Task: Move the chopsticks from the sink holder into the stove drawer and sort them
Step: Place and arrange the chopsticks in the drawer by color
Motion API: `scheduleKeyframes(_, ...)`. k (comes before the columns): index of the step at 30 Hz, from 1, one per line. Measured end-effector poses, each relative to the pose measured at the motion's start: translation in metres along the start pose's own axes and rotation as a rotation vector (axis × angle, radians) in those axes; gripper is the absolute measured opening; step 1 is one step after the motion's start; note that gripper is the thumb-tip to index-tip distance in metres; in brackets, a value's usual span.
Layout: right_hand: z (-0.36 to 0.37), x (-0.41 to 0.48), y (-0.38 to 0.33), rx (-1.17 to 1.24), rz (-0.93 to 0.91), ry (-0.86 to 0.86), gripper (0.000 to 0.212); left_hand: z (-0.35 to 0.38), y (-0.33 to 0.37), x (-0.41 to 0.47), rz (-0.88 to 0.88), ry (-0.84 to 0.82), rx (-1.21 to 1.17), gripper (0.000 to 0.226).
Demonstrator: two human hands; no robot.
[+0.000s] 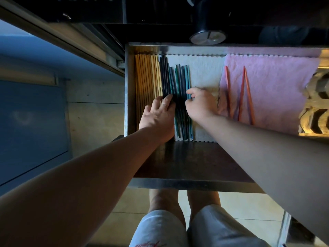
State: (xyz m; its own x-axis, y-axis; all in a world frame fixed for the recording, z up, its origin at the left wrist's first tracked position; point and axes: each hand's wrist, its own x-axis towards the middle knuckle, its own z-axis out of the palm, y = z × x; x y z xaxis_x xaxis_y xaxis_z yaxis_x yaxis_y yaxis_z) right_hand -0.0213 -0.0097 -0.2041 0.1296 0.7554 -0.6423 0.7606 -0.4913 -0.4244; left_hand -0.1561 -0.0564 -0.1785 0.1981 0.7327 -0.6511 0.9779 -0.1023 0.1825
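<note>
The metal stove drawer (187, 183) stands pulled out below me. Yellow wooden chopsticks (146, 77) lie in a row at its left wall. Beside them lie black chopsticks (164, 75), then teal and dark blue chopsticks (179, 81) on a white cloth (201, 68). Three orange chopsticks (243, 90) rest on a pink cloth (277, 82) further right. My left hand (158, 116) lies flat with its fingers pressing on the black chopsticks. My right hand (201, 104) pinches a light blue chopstick (187, 81) at the right edge of the teal group.
A carved wooden piece (316, 107) fills the drawer's right end. A round dark container (207, 36) sits in the cabinet behind the drawer. To the left are a blue cabinet door (32, 125) and the tiled floor. My legs stand under the drawer front.
</note>
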Motion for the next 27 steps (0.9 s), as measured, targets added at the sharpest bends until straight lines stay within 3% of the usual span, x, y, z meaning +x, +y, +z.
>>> scheduleKeyframes(5,0.0,0.006,-0.001,-0.051,0.008,0.06,0.03,0.0,-0.003,0.002,0.019,-0.062,0.022,0.076)
scheduleKeyframes(13,-0.006,0.005,-0.002,-0.182,-0.066,0.045,0.03,-0.006,-0.006,0.002,0.06,-0.077,0.095,0.064)
scheduleKeyframes(27,0.0,-0.002,-0.003,-0.107,-0.134,0.048,0.025,-0.006,-0.007,0.001,0.077,-0.084,0.082,0.063)
